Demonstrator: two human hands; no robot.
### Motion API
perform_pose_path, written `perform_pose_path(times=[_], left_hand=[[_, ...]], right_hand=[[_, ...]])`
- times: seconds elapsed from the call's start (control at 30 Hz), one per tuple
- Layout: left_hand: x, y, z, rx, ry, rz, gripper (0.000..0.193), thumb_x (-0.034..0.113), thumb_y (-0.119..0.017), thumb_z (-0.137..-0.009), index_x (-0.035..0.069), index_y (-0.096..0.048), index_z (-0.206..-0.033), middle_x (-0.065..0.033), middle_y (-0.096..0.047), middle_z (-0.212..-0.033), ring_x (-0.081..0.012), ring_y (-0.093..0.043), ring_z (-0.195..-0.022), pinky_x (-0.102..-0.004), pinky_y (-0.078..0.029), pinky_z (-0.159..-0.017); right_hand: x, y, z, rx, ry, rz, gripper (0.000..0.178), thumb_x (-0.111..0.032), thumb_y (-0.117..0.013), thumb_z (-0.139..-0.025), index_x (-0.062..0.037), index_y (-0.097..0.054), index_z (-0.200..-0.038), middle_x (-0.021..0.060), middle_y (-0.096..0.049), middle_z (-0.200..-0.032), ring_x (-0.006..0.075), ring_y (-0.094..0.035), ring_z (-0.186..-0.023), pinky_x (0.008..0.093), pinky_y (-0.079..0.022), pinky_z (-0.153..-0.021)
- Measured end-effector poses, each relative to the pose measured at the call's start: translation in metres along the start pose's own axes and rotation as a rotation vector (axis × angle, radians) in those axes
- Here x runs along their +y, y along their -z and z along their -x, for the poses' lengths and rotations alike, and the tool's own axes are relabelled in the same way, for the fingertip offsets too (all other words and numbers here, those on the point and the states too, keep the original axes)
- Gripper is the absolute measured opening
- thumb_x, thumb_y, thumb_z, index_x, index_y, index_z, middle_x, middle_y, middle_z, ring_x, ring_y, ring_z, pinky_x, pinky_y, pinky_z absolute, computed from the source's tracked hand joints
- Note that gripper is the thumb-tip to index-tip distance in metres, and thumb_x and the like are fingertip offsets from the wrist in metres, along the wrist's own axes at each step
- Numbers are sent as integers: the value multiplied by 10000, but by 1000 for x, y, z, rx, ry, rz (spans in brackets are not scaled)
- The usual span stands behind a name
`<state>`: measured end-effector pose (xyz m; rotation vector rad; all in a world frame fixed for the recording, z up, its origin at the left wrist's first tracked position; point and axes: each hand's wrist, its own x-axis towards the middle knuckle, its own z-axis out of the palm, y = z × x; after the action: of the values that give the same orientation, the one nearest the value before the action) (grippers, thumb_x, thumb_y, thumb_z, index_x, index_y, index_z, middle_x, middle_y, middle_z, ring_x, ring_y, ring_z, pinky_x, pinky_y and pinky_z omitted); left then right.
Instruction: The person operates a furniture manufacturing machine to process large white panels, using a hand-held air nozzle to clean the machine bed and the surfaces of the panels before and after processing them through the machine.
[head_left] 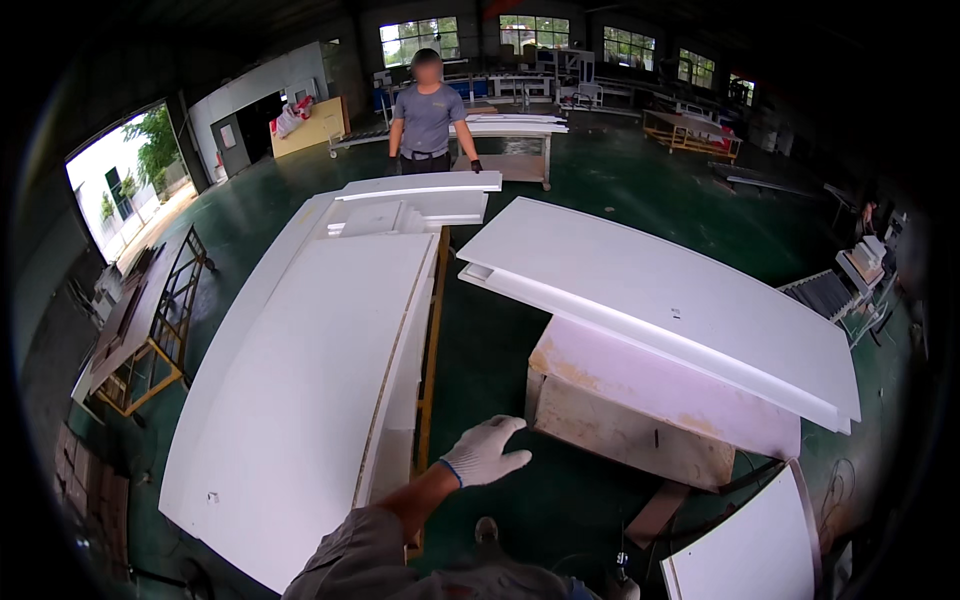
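Observation:
My left hand, in a white knitted glove, reaches out above the green floor between two stacks of panels. Its fingers are stretched out with the thumb apart, and it holds nothing. To its left lies a large white panel on top of a stack on a yellow-framed cart. On the right, a long white door-like panel rests over another one, on a pale box-shaped stand. My right hand does not show clearly. A small shiny metal thing sits at the lower edge, too dark to name.
A co-worker in a grey shirt and dark gloves stands at the far end of the left stack, beside narrow white boards. Another white panel lies at lower right. A yellow rack stands at left, machines along the back.

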<state>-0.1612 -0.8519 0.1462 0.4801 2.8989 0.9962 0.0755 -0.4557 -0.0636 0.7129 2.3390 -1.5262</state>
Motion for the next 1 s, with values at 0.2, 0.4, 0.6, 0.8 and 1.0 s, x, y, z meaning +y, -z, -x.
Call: perform_pose_path(times=[0.2,0.4,0.6,0.8,1.0], left_hand=[[65,-92,80,-416,-4,-37,635,415,-680,-923,16,-557,-1403,-218,-616,-1365,-390,-612,-1245,-447,-494,-1051],[79,-87,156,-487,105,-115,635,445,-667,-890,9,-594,-1346,-225,-647,-1272,-400,-629,-1189,-475,-487,-1040],[57,-64,199,-182,112,-99,642,430,-697,-875,1,-578,-1338,-219,-643,-1236,-391,-623,-1177,-471,-481,-1026],[19,-10,287,-18,310,-14,654,407,-713,-882,4,-562,-1374,-218,-637,-1273,-398,-607,-1217,-474,-471,-1047],[-27,22,325,81,408,55,670,412,-700,-899,16,-550,-1418,-223,-593,-1387,-408,-558,-1291,-486,-428,-1106]], right_hand=[[143,11,7,-158,-10,-226,368,-429,-614,-1021,-72,-694,-981,49,-619,-683,158,-545,-558,333,-456,-523],[136,58,34,-285,-61,44,352,-412,-613,-1015,-73,-703,-988,67,-637,-736,182,-571,-619,345,-473,-565],[71,65,4,-327,-21,198,336,-394,-613,-1008,-73,-711,-996,85,-656,-788,205,-597,-679,358,-491,-607],[-3,12,-18,-416,38,343,321,-377,-612,-1002,-74,-720,-1004,102,-674,-841,228,-622,-740,370,-508,-649],[-31,-57,-13,-491,76,448,308,-360,-612,-995,-75,-729,-1012,120,-693,-893,252,-648,-801,382,-526,-691]])
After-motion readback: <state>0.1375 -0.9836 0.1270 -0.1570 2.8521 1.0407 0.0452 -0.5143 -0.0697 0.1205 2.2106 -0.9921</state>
